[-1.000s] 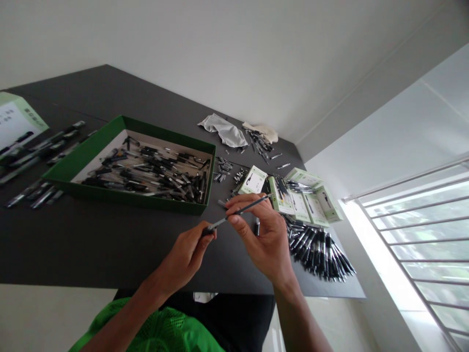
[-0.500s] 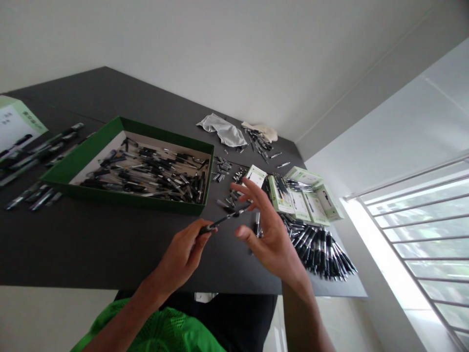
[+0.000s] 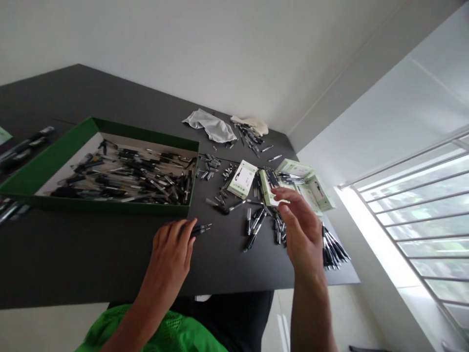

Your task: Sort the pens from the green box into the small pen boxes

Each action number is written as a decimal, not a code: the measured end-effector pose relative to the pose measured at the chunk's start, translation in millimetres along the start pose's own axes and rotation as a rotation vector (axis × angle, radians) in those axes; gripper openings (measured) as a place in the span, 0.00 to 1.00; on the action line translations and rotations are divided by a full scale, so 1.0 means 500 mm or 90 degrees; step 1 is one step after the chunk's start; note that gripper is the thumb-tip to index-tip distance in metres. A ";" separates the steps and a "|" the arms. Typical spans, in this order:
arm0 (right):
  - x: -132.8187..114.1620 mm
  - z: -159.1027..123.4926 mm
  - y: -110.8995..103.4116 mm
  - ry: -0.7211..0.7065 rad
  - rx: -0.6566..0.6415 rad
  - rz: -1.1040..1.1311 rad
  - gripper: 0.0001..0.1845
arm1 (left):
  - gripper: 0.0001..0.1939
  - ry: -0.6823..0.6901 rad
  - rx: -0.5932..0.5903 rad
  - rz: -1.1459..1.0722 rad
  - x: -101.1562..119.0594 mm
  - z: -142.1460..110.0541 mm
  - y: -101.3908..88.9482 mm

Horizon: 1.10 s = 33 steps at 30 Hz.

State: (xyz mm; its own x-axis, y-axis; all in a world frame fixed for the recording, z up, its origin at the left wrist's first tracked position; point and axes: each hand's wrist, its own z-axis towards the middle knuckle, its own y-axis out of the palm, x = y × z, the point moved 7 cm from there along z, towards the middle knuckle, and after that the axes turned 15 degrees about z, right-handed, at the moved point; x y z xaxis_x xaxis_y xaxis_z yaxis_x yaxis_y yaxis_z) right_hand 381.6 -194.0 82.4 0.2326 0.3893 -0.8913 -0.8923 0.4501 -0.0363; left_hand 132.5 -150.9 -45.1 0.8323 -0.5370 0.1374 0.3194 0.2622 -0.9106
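**A plain indoor work room, home or office unclear**

Smooth white walls meet a white ceiling-like panel above a long dark grey table, and a bright window with white metal bars stands just beyond the table's right edge. Work stock fills the tabletop: a shallow green cardboard tray, loose black pens, and green-and-white retail pen packets near the far corner, giving it a small packing-room look.
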 end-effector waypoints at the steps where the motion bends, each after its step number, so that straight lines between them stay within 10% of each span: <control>1: 0.000 0.006 -0.024 -0.015 0.021 -0.037 0.07 | 0.18 0.004 0.005 -0.004 0.000 0.002 -0.001; 7: 0.062 0.064 -0.141 0.008 0.083 -0.449 0.12 | 0.17 0.094 0.019 -0.127 0.028 0.003 -0.019; 13: 0.203 0.107 -0.057 0.235 -0.147 -0.704 0.14 | 0.19 0.239 -0.075 -0.260 0.076 -0.007 -0.026; 33: 0.276 0.184 0.004 0.442 -0.207 -0.917 0.21 | 0.21 0.269 -0.155 -0.360 0.070 -0.007 -0.033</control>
State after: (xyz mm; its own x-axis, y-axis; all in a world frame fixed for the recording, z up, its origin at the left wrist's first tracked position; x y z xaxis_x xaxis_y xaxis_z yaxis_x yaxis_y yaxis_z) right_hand 447.5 -65.3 0.7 0.7699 -0.6357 -0.0556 -0.1646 -0.1136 -0.9798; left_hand 154.8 -176.9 -26.5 0.3101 -0.8124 0.4938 0.4966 -0.3045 -0.8128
